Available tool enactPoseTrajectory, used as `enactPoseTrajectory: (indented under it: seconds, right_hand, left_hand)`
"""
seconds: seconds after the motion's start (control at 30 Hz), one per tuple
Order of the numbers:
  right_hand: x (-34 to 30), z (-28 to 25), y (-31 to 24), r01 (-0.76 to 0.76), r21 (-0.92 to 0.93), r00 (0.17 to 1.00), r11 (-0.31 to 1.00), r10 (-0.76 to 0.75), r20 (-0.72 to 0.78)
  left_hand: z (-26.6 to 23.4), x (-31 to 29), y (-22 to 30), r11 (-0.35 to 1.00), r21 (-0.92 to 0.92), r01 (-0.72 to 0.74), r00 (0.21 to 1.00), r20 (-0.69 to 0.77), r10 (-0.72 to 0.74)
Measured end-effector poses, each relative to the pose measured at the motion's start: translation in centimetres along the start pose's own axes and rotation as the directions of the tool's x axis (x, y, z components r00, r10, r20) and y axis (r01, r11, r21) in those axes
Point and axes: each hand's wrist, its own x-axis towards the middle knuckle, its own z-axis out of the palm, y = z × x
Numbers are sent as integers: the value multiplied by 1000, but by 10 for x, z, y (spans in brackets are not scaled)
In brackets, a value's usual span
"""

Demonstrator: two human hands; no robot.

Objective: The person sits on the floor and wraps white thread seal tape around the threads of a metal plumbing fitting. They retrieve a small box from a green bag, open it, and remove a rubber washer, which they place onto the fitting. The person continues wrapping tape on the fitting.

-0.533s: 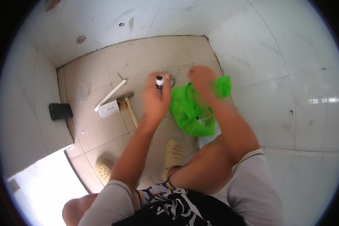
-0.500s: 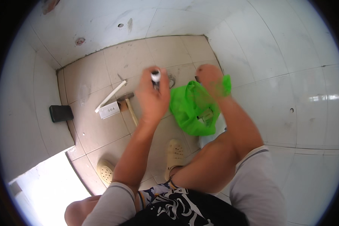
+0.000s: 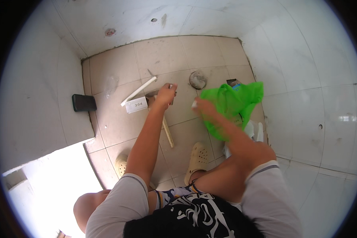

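Note:
My left hand (image 3: 166,96) is closed, held above the hammer (image 3: 167,133) on the tiled floor. A small object shows between its fingers, too hidden to name. The hammer's wooden handle points toward me, and its head lies partly behind the hand. My right hand (image 3: 205,109), smeared by motion, is at the left side of the green plastic bag (image 3: 226,101). A small white piece (image 3: 194,104) shows at its fingertips. A small box shows through the bag. Left of the hammer lie a white box (image 3: 136,105) and a slim white bar (image 3: 139,91).
A round grey drain spot (image 3: 197,80) marks the floor beyond the bag. A dark phone-like object (image 3: 84,102) lies at the left wall. White plastic (image 3: 254,131) sits by my right knee. Tiled walls close in the left, far and right sides.
The view has shifted, so the floor sits further right. My right hand has moved from the bag's far right side to its left side. My left hand has turned and lowered toward the hammer.

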Motion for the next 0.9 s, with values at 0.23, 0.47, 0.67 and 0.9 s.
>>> enactPoseTrajectory:
  seconds: [0.23,0.47,0.67,0.9]
  right_hand:
    - [-44,147,-64,-36,-37,999,999,36,3]
    - [-61,100,-72,186,-154,982,970,-190,-11]
    - [-51,-70,29,326,-96,890,941,-271,366]
    - [-111,-85,177,-23,-131,922,991,72,380]
  left_hand:
    - [12,10,-61,741,618,-263,957,66,284]
    - [13,-6,-73,579,797,-170,982,87,169]
    - [17,-12,-75,470,872,-135,975,34,218]
    - [78,-56,-11,424,550,-720,639,288,713]
